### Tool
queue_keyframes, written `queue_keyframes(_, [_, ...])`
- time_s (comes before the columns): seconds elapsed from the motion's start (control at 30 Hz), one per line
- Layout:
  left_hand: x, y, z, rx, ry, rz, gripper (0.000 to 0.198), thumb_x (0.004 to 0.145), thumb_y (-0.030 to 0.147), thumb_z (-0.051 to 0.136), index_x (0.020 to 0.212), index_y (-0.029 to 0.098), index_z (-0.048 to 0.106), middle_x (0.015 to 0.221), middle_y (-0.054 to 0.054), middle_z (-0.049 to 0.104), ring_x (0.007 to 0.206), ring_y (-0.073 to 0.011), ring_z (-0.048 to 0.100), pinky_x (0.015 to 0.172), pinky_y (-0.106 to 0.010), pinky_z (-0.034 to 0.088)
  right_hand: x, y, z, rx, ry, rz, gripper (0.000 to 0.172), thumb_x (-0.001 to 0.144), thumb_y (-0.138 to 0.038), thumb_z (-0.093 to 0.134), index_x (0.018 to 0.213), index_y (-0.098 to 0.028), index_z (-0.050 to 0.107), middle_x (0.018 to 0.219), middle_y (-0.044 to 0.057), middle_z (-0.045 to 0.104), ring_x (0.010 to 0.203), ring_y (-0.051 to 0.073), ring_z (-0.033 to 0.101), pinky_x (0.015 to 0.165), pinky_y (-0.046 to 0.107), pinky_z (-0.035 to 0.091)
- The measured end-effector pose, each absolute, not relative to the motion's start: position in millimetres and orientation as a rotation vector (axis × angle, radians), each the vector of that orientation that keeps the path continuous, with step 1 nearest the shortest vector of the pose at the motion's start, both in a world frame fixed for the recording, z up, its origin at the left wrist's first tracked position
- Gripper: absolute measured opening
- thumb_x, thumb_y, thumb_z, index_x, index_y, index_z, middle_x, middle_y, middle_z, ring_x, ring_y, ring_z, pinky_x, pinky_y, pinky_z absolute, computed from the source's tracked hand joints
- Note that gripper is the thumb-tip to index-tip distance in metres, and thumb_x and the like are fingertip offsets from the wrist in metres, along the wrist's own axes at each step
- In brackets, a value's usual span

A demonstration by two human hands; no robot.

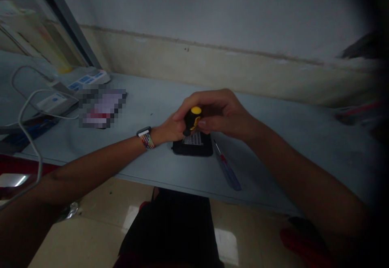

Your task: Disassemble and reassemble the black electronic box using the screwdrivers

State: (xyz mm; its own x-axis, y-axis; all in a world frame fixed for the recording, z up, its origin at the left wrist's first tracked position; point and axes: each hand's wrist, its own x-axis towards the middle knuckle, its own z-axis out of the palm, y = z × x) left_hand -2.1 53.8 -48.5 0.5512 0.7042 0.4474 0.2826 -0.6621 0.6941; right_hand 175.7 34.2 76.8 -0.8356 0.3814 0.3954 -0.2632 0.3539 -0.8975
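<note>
My right hand [223, 112] is closed on a stubby screwdriver [192, 120] with a black and yellow handle, held nearly upright. Below it lies a flat black device [194, 149] with rounded corners and a pale printed label on its upper face. The screwdriver's tip is too dim to make out against the device. My left hand [173, 129], with a watch on a colourful band at the wrist, is at the device's upper left edge; its fingers are hidden behind the screwdriver and my right hand. A second screwdriver [227, 167], with a clear purplish handle, lies right of the device.
On the left of the blue-grey table [158, 166] lie a blurred-out phone-like object [103, 108], a white power strip [88, 81] and a white cable [20, 118]. A wall [212, 63] runs along the back. A small dark bit [151, 114] lies left of my hands.
</note>
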Motion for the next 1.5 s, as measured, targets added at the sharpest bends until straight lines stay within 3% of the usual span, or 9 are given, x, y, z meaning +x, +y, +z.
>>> queue_keyframes(0.23, [2,55,-47,2.269,0.755,0.972,0.040,0.105,0.058,0.060,0.112,0.021,0.073,0.115,-0.009,0.078,0.108,-0.0249,0.074,0.099,-0.041,0.064,179,34,81,-0.084,-2.051,1.532,0.026,0.100,-0.034,0.077,0.117,-0.014,0.077,0.100,0.005,0.078,0.089,0.014,0.073,0.076,0.022,0.058])
queue_keyframes(0.53, [4,57,-48,2.311,0.772,0.903,0.035,0.107,0.051,0.057,0.106,0.022,0.075,0.106,-0.007,0.078,0.109,-0.0238,0.073,0.102,-0.038,0.062,181,33,83,-0.195,-2.058,1.503,0.033,0.099,-0.043,0.078,0.116,-0.014,0.078,0.099,0.006,0.078,0.088,0.016,0.073,0.072,0.022,0.058])
queue_keyframes(0.73, [5,55,-41,2.320,0.786,0.908,0.026,0.103,0.039,0.059,0.109,0.020,0.076,0.109,-0.008,0.080,0.105,-0.0240,0.074,0.098,-0.040,0.063,185,32,90,-0.196,-2.022,1.466,0.032,0.098,-0.042,0.081,0.118,-0.017,0.080,0.097,0.004,0.078,0.077,0.014,0.069,0.061,0.022,0.054])
queue_keyframes(0.93, [7,50,-26,2.352,0.729,0.946,0.030,0.098,0.018,0.055,0.118,0.018,0.077,0.121,-0.011,0.078,0.113,-0.0253,0.076,0.105,-0.045,0.061,207,29,105,-0.652,-2.059,1.178,0.024,0.096,-0.031,0.084,0.117,-0.019,0.084,0.086,0.001,0.075,0.065,0.012,0.059,0.053,0.025,0.045])
queue_keyframes(1.07, [6,50,-22,2.365,0.696,0.918,0.033,0.099,0.014,0.053,0.118,0.019,0.080,0.119,-0.011,0.076,0.112,-0.0243,0.075,0.104,-0.045,0.060,241,38,76,-1.103,-2.088,1.014,0.035,0.093,-0.044,0.083,0.116,-0.018,0.084,0.071,-0.002,0.068,0.059,0.013,0.057,0.053,0.027,0.043])
queue_keyframes(1.13, [5,51,-22,2.372,0.698,0.911,0.034,0.099,0.013,0.053,0.119,0.019,0.080,0.117,-0.011,0.076,0.110,-0.0236,0.075,0.102,-0.044,0.060,259,42,53,-1.285,-2.115,0.874,0.033,0.091,-0.046,0.083,0.108,-0.018,0.084,0.072,-0.001,0.070,0.056,0.014,0.057,0.054,0.029,0.043])
queue_keyframes(1.23, [4,52,-23,2.377,0.677,0.903,0.035,0.099,0.013,0.054,0.121,0.020,0.080,0.116,-0.011,0.075,0.110,-0.0230,0.074,0.102,-0.043,0.060,274,46,23,-1.510,-2.169,0.623,0.020,0.089,-0.036,0.083,0.098,-0.019,0.085,0.082,0.005,0.079,0.061,0.017,0.063,0.063,0.033,0.047])
queue_keyframes(1.33, [2,55,-24,2.380,0.661,0.910,0.035,0.098,0.012,0.055,0.120,0.021,0.081,0.116,-0.010,0.076,0.111,-0.0227,0.074,0.103,-0.043,0.060,277,42,12,-1.616,-2.145,0.563,0.022,0.090,-0.031,0.083,0.106,-0.017,0.085,0.093,0.008,0.082,0.071,0.020,0.069,0.070,0.034,0.050])
queue_keyframes(1.5, [0,57,-23,2.401,0.681,0.908,0.035,0.097,0.012,0.056,0.119,0.020,0.082,0.116,-0.010,0.076,0.110,-0.0226,0.074,0.104,-0.043,0.060,273,8,25,-1.648,-2.106,0.414,0.033,0.096,-0.040,0.077,0.120,-0.017,0.080,0.098,0.009,0.080,0.069,0.020,0.066,0.071,0.035,0.050])
